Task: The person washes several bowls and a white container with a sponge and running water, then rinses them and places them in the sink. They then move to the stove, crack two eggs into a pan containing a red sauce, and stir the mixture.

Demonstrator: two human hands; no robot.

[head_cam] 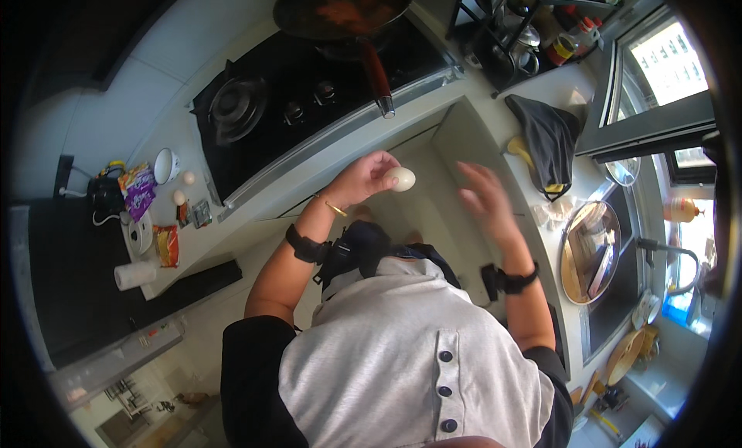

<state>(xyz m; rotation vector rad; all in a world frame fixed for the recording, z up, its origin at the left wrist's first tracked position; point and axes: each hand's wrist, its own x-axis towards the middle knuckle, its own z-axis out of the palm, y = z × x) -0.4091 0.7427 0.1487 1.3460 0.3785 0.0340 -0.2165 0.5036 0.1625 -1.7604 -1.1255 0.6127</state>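
Note:
My left hand grips a pale, whole egg between thumb and fingers, held out over the floor in front of the stove counter. To its right, my right hand is raised and blurred, fingers apart and nothing in them. Beyond both hands, a wok with reddish food in it sits on the black gas stove, its dark red handle pointing toward me. Two more eggs lie on the counter at the left, near a white bowl.
Purple snack packet, red packet and paper roll crowd the left counter. A dark cloth lies on the right counter, with a round glass lid by the sink. Bottles and a metal pot fill the corner rack.

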